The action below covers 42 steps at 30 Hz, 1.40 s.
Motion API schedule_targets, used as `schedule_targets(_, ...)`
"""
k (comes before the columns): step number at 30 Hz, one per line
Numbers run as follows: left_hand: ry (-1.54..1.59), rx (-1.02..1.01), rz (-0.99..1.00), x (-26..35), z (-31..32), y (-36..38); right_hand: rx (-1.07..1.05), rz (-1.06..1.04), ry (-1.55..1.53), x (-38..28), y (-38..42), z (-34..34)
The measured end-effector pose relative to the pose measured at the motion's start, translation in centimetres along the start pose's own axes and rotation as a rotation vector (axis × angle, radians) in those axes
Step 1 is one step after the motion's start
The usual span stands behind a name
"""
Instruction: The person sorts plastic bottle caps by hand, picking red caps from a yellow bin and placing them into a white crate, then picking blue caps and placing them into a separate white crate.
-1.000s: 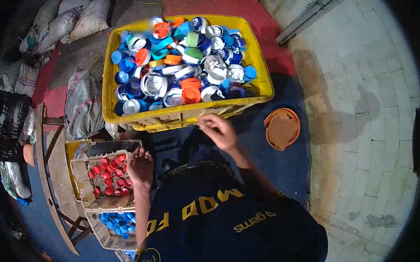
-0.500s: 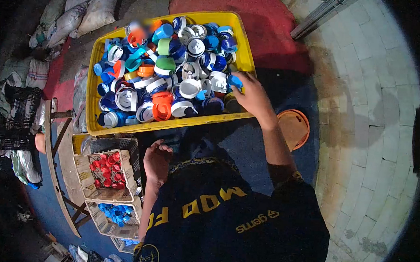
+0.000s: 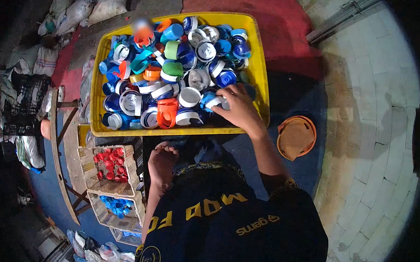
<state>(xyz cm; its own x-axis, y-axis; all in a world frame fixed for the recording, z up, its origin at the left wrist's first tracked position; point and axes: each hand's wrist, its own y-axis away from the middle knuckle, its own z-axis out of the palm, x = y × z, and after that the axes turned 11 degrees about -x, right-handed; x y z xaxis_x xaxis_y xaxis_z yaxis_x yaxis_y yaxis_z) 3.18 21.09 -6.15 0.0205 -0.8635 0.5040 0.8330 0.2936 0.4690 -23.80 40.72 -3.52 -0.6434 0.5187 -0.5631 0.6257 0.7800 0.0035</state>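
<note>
A yellow tub point(image 3: 263, 86) is heaped with plastic bottle caps in blue, white, orange and green. Over its front right part, my right hand point(image 3: 241, 111) pinches a white cap point(image 3: 224, 103) between thumb and fingers, with blue caps beside it. My left hand point(image 3: 162, 164) hangs just below the tub's near edge, in front of my shirt. Its fingers are curled in, and whatever they may hold is hidden. Close to the right hand lie a dark blue cap point(image 3: 226, 78) and a round white cap point(image 3: 189, 97).
Stacked crates stand left of my body: a beige one point(image 3: 135, 167) with red caps, another below with blue caps point(image 3: 117, 205). An orange round container point(image 3: 296, 137) sits on the floor at right, near a tiled wall point(image 3: 359, 137). A wooden frame point(image 3: 61, 162) and sacks point(image 3: 107, 7) are leftward.
My right hand has moved left and nearer over the caps. The light-blue cap at its fingertips is no longer seen there; a white one is between them. The view has shifted slightly.
</note>
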Motion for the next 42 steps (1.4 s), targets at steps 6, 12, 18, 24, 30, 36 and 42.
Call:
schedule_targets(6, -0.063, 0.091, 0.054, 0.6, 0.5, 0.4, -0.14, 0.151, -0.037, 0.0, 1.2, -2.3)
schedule_targets(12, -0.126, 0.111, 0.105, 1.3, 1.2, 0.1, -0.109, 0.335, -0.226, 0.9, -0.6, -3.0)
schedule_targets(18, -0.227, 0.135, 0.182, 1.2, 1.6, -0.5, -0.092, 0.294, 0.016, 1.6, -1.6, -2.6)
schedule_targets(24, -0.269, 0.227, 0.209, 1.2, 4.4, -0.9, -0.068, 0.326, 0.116, 1.7, -1.5, -1.6)
schedule_targets(30, -0.255, 0.231, 0.244, 0.7, 4.2, -1.3, 0.053, 0.387, 0.022, 2.9, -1.7, -1.4)
schedule_targets(36, -0.224, 0.248, 0.268, 0.2, 4.5, -1.2, 0.192, 0.301, -0.052, 2.6, -2.4, -1.7)
schedule_targets(42, -0.226, 0.265, 0.25, -0.2, 4.7, -1.1, -0.101, 0.058, 0.123, 2.6, -1.7, -1.4)
